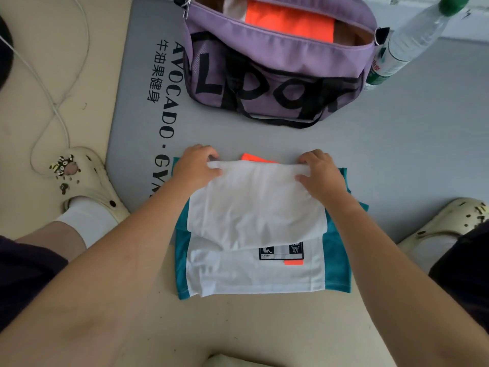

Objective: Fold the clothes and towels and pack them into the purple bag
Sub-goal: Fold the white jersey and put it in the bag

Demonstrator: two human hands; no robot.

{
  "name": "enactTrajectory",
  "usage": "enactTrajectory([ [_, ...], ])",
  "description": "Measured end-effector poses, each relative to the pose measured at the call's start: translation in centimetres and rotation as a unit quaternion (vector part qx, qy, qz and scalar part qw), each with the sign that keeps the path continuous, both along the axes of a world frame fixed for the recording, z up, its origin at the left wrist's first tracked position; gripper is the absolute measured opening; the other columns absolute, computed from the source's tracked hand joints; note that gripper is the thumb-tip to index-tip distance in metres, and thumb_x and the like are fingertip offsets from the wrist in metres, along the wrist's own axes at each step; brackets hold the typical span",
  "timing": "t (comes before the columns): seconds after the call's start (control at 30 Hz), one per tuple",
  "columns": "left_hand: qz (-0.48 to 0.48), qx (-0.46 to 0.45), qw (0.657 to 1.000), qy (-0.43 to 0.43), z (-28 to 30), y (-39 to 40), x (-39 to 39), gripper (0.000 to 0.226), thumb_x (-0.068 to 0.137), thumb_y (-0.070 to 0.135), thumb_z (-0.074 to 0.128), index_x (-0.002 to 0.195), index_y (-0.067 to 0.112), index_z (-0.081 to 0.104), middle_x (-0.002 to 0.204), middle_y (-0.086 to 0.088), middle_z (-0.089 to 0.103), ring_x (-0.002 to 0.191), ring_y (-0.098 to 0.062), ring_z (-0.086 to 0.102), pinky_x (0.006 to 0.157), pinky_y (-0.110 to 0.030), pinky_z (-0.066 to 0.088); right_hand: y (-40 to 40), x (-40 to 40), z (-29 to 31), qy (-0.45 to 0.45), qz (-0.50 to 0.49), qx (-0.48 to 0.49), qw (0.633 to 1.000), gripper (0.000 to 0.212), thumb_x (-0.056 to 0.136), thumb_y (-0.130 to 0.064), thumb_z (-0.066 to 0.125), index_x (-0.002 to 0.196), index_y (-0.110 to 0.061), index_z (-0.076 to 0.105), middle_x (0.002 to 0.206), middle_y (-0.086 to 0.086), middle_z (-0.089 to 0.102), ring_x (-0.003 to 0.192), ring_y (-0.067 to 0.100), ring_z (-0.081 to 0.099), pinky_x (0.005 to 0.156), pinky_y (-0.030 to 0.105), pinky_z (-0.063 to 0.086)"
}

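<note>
White jersey (pixel 255 207) fold between both hands

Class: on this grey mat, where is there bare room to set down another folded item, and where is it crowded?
Bare mat lies between purple bag and the white-and-teal garment, and right of both hands, below the bottle. The garment's own spot is crowded.

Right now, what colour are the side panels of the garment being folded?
Teal, flanking the white middle of the garment; the head view shows it.

Both hands (pixel 260 170) pinch the white-and-teal garment's (pixel 254 271) folded edge near the purple bag (pixel 264 56).
</note>
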State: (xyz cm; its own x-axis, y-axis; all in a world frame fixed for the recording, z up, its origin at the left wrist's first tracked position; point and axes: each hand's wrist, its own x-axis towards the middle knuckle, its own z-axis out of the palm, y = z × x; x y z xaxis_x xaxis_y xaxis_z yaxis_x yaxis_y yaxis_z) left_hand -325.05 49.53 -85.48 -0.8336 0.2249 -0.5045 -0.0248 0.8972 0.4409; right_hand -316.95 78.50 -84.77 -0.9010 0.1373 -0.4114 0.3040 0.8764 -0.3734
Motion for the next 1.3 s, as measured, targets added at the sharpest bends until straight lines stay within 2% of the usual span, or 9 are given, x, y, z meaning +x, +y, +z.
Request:
enactTrajectory([
  [0.13, -0.069, -0.099, 0.993, -0.013, 0.0, 0.3, -0.6, 0.027, 0.078, 0.042, 0.074, 0.085, 0.020, 0.061, 0.104, -0.004, 0.051, 0.108, -0.022, 0.046, 0.076, -0.033, 0.040, 0.0, -0.5, -0.3, -0.045, 0.031, 0.053, 0.997, 0.035, 0.087, -0.024, 0.066, 0.117, -0.011, 0.056, 0.114, 0.010, 0.054, 0.114, 0.028, 0.044, 0.082, 0.040, 0.047],
  [0.23, -0.110, -0.072, 0.991, 0.019, 0.4, 0.5, -0.8, 0.025, 0.079, 0.039, 0.070, 0.071, 0.023, 0.053, 0.094, 0.004, 0.051, 0.095, -0.017, 0.047, 0.065, -0.030, 0.033, 0.2, -0.6, 0.1, -0.026, 0.073, 0.069, 0.995, 0.028, 0.087, -0.026, 0.067, 0.107, -0.008, 0.060, 0.111, 0.008, 0.052, 0.113, 0.026, 0.043, 0.074, 0.038, 0.046],
  [0.37, -0.105, -0.022, 0.993, -0.048, 1.6, 0.1, -0.8, 0.022, 0.078, 0.040, 0.065, 0.071, 0.025, 0.051, 0.074, 0.007, 0.057, 0.067, -0.013, 0.052, 0.053, -0.029, 0.030, 0.5, -0.5, 1.2, -0.016, 0.077, 0.037, 0.996, 0.020, 0.089, -0.030, 0.063, 0.090, -0.015, 0.050, 0.089, 0.002, 0.056, 0.088, 0.026, 0.051, 0.064, 0.031, 0.036],
  [0.47, -0.120, -0.050, 0.990, -0.050, 2.6, -1.2, -0.8, 0.023, 0.086, 0.044, 0.060, 0.073, 0.028, 0.049, 0.077, 0.005, 0.057, 0.070, -0.015, 0.053, 0.054, -0.030, 0.033, 1.1, 0.0, 2.4, -0.076, 0.057, 0.038, 0.995, 0.024, 0.093, -0.037, 0.056, 0.090, -0.018, 0.041, 0.082, 0.006, 0.054, 0.075, 0.029, 0.051, 0.065, 0.032, 0.038],
  [0.6, -0.162, -0.098, 0.979, -0.079, 4.3, -2.4, -0.6, 0.028, 0.094, 0.040, 0.054, 0.072, 0.023, 0.054, 0.076, 0.002, 0.055, 0.081, -0.023, 0.055, 0.060, -0.031, 0.034, 2.0, 0.9, 4.6, -0.118, 0.075, 0.039, 0.989, 0.022, 0.091, -0.035, 0.060, 0.101, -0.015, 0.059, 0.091, 0.005, 0.058, 0.080, 0.023, 0.050, 0.068, 0.028, 0.037],
  [0.7, -0.177, -0.113, 0.975, -0.068, 6.7, -2.6, -0.4, 0.037, 0.093, 0.048, 0.054, 0.065, 0.023, 0.051, 0.074, 0.002, 0.054, 0.077, -0.020, 0.052, 0.062, -0.032, 0.035, 2.2, 0.9, 7.3, -0.118, 0.080, 0.040, 0.989, 0.035, 0.086, -0.050, 0.063, 0.085, -0.015, 0.061, 0.082, -0.001, 0.056, 0.082, 0.021, 0.049, 0.068, 0.029, 0.035],
  [0.87, -0.109, -0.104, 0.984, 0.091, 14.3, -2.3, -1.1, 0.066, 0.076, 0.078, 0.053, 0.059, 0.014, 0.048, 0.062, 0.000, 0.053, 0.060, -0.017, 0.049, 0.052, -0.030, 0.032, 2.3, 0.0, 14.4, -0.017, 0.028, 0.046, 0.998, 0.061, 0.072, -0.075, 0.060, 0.073, -0.014, 0.054, 0.072, 0.000, 0.054, 0.078, 0.025, 0.053, 0.066, 0.033, 0.037],
  [1.13, 0.001, -0.035, 0.947, 0.319, 28.0, -1.5, -3.0, 0.064, 0.068, 0.074, 0.050, 0.066, 0.010, 0.055, 0.060, -0.007, 0.057, 0.060, -0.026, 0.055, 0.051, -0.031, 0.036, 2.2, -1.9, 26.7, 0.256, -0.039, 0.060, 0.964, 0.051, 0.086, -0.061, 0.050, 0.075, -0.012, 0.057, 0.077, 0.004, 0.055, 0.075, 0.025, 0.049, 0.066, 0.031, 0.034],
  [1.3, 0.016, -0.059, 0.938, 0.342, 28.7, -1.7, -1.2, 0.073, 0.064, 0.078, 0.040, 0.076, 0.010, 0.063, 0.070, -0.008, 0.063, 0.072, -0.032, 0.059, 0.063, -0.037, 0.050, 1.3, 0.0, 28.1, 0.299, -0.080, 0.055, 0.949, 0.045, 0.091, -0.054, 0.048, 0.064, -0.019, 0.043, 0.057, 0.000, 0.044, 0.064, 0.030, 0.045, 0.057, 0.030, 0.027],
])
